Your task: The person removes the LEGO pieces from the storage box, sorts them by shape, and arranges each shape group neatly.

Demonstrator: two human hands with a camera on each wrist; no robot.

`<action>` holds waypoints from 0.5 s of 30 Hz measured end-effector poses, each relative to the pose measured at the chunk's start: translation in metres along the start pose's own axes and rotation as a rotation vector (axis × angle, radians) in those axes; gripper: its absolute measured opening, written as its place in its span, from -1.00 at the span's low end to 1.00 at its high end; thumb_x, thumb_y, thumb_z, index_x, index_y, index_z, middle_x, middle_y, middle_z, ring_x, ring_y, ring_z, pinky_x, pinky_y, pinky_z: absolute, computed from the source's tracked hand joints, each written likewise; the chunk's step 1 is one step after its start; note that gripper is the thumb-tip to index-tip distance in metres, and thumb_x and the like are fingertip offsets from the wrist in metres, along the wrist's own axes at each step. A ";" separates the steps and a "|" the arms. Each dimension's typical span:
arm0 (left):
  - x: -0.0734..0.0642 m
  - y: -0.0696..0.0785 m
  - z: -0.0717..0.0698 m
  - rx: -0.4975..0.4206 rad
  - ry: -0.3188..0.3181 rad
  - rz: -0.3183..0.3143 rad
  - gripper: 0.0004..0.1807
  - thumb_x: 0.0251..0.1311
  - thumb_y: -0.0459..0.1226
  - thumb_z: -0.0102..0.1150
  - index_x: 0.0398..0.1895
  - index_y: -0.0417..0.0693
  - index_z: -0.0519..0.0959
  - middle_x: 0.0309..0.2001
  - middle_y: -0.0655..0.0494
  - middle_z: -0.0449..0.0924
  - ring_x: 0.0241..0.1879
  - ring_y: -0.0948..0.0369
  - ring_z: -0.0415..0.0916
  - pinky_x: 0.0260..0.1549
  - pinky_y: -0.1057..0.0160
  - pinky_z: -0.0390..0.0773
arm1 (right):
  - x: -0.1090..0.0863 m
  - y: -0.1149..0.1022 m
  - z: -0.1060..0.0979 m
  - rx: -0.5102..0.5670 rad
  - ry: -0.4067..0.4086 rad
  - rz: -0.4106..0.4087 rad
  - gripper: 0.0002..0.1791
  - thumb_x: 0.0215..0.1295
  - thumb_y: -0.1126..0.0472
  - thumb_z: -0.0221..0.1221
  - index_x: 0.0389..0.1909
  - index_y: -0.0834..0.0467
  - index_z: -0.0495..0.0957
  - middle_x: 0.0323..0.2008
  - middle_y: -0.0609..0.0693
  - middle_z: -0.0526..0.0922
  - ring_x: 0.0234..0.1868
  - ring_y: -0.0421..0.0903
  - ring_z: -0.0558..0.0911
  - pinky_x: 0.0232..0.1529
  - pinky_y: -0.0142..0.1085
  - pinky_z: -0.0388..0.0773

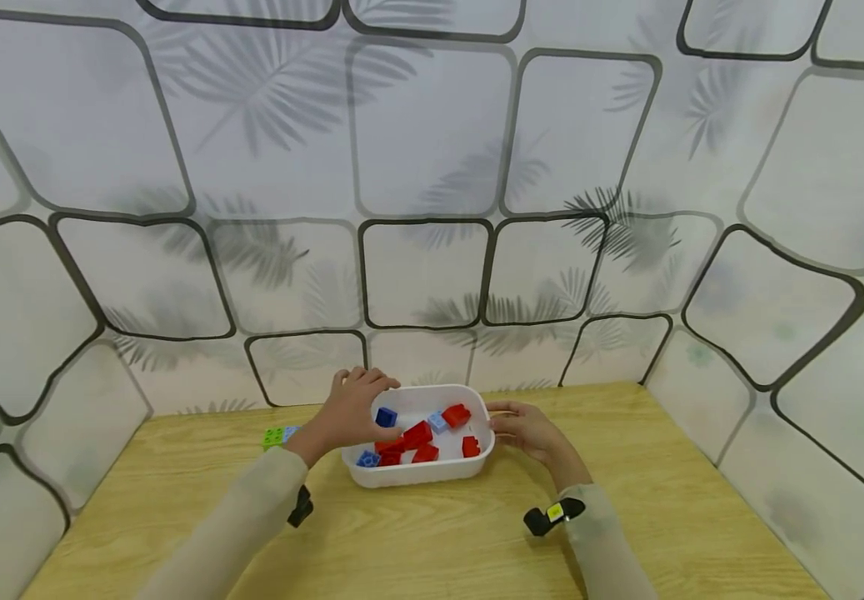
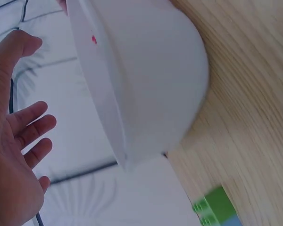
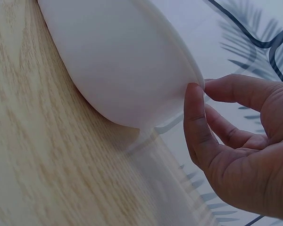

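Note:
A white plastic tub (image 1: 426, 477) stands on the wooden table with several red building bricks (image 1: 418, 435), a dark blue brick (image 1: 386, 417) and lighter blue bricks (image 1: 437, 423) inside. My left hand (image 1: 352, 414) hovers over the tub's left end, thumb and fingers spread apart. In the left wrist view those fingers (image 2: 37, 129) are bent loosely beside the rim and hold nothing. At the opposite end, my right hand (image 1: 532, 433) pinches the tub's rim. The right wrist view shows its thumb and fingertip (image 3: 194, 101) meeting on the edge of the white wall.
Left of the tub, behind my left wrist, a green brick (image 1: 273, 437) lies on the table with a light blue brick (image 1: 290, 432) against it. A patterned wall covering (image 1: 424, 275) rises right behind the table and along both sides.

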State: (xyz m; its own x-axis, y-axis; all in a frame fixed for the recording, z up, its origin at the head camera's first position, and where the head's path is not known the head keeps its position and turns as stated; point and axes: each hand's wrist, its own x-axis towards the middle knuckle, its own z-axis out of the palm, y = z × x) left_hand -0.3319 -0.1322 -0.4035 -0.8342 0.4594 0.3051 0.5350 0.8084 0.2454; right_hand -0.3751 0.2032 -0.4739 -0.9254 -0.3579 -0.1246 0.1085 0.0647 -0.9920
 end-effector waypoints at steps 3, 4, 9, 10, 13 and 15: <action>0.014 0.013 0.010 -0.011 -0.047 0.010 -0.28 0.06 0.10 0.43 0.26 -0.01 0.55 0.16 0.02 0.54 0.13 -0.01 0.35 0.25 -0.34 0.15 | -0.001 0.000 -0.001 -0.007 0.003 0.000 -0.43 0.44 0.34 0.17 0.38 0.49 0.30 0.07 0.09 0.67 -0.14 -0.23 0.68 -0.06 -0.34 0.67; 0.018 0.016 0.014 -0.006 -0.054 0.015 -0.27 0.05 0.10 0.44 0.27 -0.01 0.54 0.16 0.02 0.54 0.13 0.00 0.36 0.25 -0.33 0.17 | -0.001 0.000 -0.002 -0.009 0.006 0.003 -0.43 0.43 0.33 0.17 0.38 0.48 0.31 0.07 0.10 0.67 -0.14 -0.23 0.68 -0.05 -0.34 0.67; 0.035 0.026 0.034 0.025 -0.070 0.029 -0.24 0.00 0.10 0.47 0.27 -0.01 0.54 0.16 0.04 0.54 0.11 -0.01 0.37 0.21 -0.27 0.23 | -0.001 0.000 -0.002 -0.021 0.014 0.006 -0.43 0.43 0.30 0.20 0.37 0.45 0.34 0.13 0.13 0.65 -0.11 -0.21 0.68 -0.02 -0.32 0.66; 0.038 0.027 0.039 0.027 -0.068 0.031 -0.24 -0.01 0.09 0.47 0.27 -0.01 0.55 0.15 0.05 0.54 0.10 0.00 0.37 0.18 -0.25 0.25 | 0.000 0.000 -0.002 -0.021 0.015 0.007 -0.43 0.43 0.30 0.20 0.37 0.45 0.34 0.13 0.12 0.65 -0.11 -0.21 0.68 -0.01 -0.31 0.66; 0.043 0.029 0.049 0.026 -0.083 0.034 -0.26 0.01 0.07 0.47 0.26 -0.01 0.54 0.16 0.05 0.54 0.08 0.01 0.37 0.16 -0.22 0.25 | 0.000 0.001 -0.002 -0.020 0.019 0.008 -0.44 0.43 0.31 0.19 0.36 0.45 0.35 0.11 0.10 0.66 -0.11 -0.20 0.68 -0.01 -0.31 0.66; 0.046 0.030 0.055 0.033 -0.096 0.037 -0.28 0.02 0.06 0.46 0.25 -0.01 0.54 0.17 0.04 0.54 0.08 0.01 0.37 0.16 -0.21 0.27 | 0.000 0.002 -0.002 -0.016 0.030 0.014 -0.45 0.43 0.32 0.19 0.36 0.44 0.36 0.09 0.09 0.67 -0.11 -0.20 0.68 -0.01 -0.30 0.66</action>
State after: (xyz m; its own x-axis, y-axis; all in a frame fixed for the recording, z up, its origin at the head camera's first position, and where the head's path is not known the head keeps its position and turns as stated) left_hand -0.3618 -0.0663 -0.4328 -0.8239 0.5210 0.2231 0.5622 0.8013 0.2046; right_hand -0.3758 0.2048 -0.4758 -0.9345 -0.3284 -0.1372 0.1156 0.0846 -0.9897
